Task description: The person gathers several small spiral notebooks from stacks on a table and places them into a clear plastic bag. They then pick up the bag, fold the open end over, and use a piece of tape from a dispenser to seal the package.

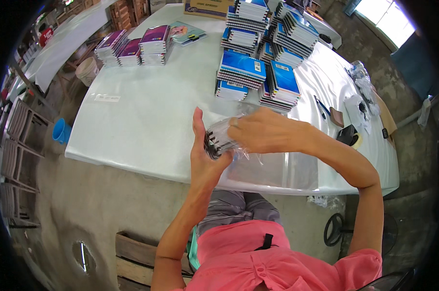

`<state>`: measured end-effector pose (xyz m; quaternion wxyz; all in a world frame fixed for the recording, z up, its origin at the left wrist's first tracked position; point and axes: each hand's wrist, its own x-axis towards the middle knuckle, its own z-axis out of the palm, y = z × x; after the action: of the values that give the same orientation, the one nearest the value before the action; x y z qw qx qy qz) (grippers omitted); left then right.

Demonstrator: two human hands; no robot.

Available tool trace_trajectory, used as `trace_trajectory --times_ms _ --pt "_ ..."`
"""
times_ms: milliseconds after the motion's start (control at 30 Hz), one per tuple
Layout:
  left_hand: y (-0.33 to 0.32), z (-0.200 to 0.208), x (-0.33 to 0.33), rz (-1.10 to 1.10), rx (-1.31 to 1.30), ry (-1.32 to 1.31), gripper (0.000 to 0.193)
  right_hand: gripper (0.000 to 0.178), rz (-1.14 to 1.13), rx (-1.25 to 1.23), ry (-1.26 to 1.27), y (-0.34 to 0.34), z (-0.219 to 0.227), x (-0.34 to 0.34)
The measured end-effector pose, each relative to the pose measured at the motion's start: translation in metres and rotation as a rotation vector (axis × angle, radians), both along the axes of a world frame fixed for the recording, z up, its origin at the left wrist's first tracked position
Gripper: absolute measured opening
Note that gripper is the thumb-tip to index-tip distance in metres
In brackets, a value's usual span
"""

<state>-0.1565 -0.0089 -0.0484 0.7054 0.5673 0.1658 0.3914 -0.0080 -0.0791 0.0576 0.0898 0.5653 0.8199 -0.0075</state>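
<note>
Over the table's near edge I hold a bundle of spiral notebooks [217, 139] in clear plastic, tilted, with its black coils facing left. My left hand [203, 154] cups the coil side, thumb pointing up and the fingers partly hidden beneath. At the other end my right hand [262, 130] is closed on the clear plastic wrap [240, 154], its fingertips mostly hidden. Just beyond my hands stand tall stacks of blue-covered spiral notebooks [242, 64]. Flat clear plastic sheets [272, 172] lie under my right forearm.
Purple notebooks [155, 40] are stacked at the far left beside a thin booklet [185, 33]. A cardboard box [207, 8] stands at the back. To the right lie pens [321, 106], a tape dispenser [346, 135] and crumpled plastic [357, 109]. A blue bucket [61, 131] is on the floor.
</note>
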Motion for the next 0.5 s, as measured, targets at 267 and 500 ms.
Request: trace_trajectory --times_ms 267,500 --pt "0.003 0.001 -0.001 -0.042 -0.064 0.004 0.103 0.022 -0.09 -0.015 0.069 0.0 0.003 0.001" --pt "0.003 0.0 0.002 -0.068 -0.058 -0.057 0.099 0.021 -0.068 0.023 0.089 -0.01 0.005 0.013"
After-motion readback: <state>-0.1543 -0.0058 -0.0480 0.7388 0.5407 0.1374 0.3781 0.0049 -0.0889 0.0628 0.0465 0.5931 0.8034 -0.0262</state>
